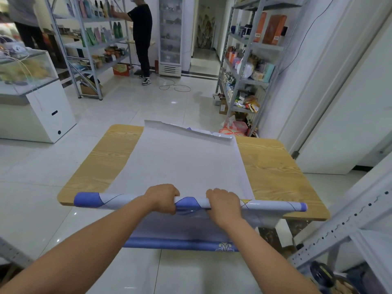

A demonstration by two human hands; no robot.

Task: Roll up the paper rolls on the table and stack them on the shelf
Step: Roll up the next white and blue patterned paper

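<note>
1. Head view: the left grip (163, 197) and the right grip (222, 201) are both clamping around the middle of the paper roll (89, 199), near each other, probably to keep it winding evenly.
2. The roll is lying along the near edge of the surface (275, 166), and its white sheet (180, 162) is stretching to the far edge, so most of the rolling is waiting.
3. A purple sheet (180, 236) is hanging below.
</note>
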